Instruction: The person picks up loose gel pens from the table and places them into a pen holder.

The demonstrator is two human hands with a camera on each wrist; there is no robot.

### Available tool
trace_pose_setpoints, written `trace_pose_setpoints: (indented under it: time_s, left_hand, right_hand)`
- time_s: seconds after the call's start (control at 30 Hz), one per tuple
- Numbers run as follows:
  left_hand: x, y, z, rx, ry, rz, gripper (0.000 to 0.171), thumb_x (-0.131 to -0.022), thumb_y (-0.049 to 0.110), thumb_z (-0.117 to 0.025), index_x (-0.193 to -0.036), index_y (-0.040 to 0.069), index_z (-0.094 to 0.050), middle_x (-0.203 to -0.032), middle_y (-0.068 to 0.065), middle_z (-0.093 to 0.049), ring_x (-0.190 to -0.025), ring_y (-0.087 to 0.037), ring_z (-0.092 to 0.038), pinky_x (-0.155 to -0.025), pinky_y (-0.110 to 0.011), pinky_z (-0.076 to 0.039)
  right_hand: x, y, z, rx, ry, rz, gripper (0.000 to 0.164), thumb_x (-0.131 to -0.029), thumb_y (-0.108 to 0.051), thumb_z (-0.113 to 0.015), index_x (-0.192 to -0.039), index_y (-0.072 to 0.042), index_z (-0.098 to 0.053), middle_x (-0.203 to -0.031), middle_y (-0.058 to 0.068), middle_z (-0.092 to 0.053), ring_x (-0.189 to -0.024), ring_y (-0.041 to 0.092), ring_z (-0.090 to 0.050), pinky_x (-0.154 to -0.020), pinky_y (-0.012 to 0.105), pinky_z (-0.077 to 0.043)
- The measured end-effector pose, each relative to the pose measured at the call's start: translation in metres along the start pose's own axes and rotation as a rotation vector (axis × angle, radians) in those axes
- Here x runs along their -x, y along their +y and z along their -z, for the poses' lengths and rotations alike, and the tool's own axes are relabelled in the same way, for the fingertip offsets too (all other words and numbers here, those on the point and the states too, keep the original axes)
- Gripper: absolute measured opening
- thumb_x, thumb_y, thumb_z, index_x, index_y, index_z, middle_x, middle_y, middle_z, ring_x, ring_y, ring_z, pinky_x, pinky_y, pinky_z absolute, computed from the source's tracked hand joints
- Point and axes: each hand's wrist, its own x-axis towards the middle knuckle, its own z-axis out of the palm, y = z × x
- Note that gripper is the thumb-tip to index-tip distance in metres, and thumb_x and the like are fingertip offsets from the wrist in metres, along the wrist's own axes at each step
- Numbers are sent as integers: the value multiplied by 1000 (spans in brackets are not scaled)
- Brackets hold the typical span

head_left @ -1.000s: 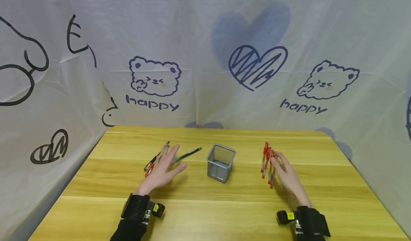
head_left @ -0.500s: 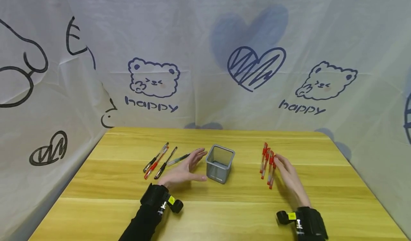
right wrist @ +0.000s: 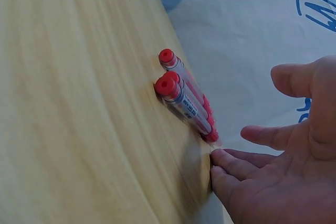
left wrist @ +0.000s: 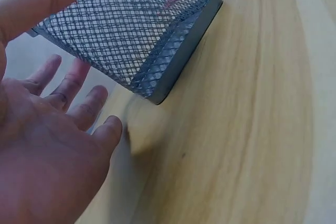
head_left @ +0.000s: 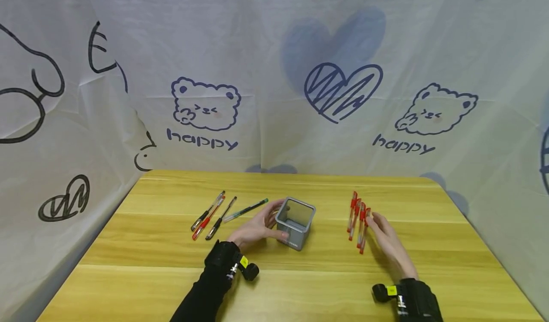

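Note:
My left hand holds a square grey mesh pen holder at its left side, with the thumb across the front and the fingers behind. In the left wrist view the mesh pen holder looks tilted, its lower edge above the wooden surface. No pens show inside it. Several red-capped pens lie side by side on the right. Beside them rests my right hand, fingers loosely extended and holding nothing. In the right wrist view its fingertips are close to the ends of the red pens.
On the left of the wooden table lie a red pen, two dark pens including a black one, and a green-tipped pen. A white cloth printed with hearts and bears hangs behind the table.
My left hand has moved right from above the left pens to the pen holder and taken hold of it. The holder has shifted slightly toward me. My right hand has barely moved.

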Motion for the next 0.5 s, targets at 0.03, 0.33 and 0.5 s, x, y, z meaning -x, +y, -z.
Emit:
trace_pose_setpoints:
  time_s: [0.03, 0.33, 0.5]
  left_hand:
    - [0, 0, -1, 1, -5, 1, 102, -82, 7, -82, -161, 20, -17, -169, -9, -18, -159, -29, -13, -131, -46, -10]
    - [7, 0, -6, 23, -103, -11, 93, -84, 2, -78, -157, 8, -22, -158, -28, -33, -149, -41, -32, -126, -46, -28]
    - [17, -3, -9, 7, -78, -8, 94, -83, 2, -78, -155, 4, -18, -156, -27, -33, -150, -40, -30, -127, -49, -23]
  right_hand:
    - [0, 0, 0, 3, 0, 2, 72, -111, -40, -30, -157, 10, -6, -162, 38, -12, -151, 52, -15, -124, 62, -19]
    - [0, 1, -1, 8, -2, -13, 74, -110, -42, -29, -158, 9, -5, -162, 38, -10, -152, 51, -12, -124, 62, -19]
    - [0, -1, -2, -7, -8, -11, 74, -111, -41, -28, -157, 10, -5, -162, 38, -9, -152, 51, -11, -125, 61, -18]
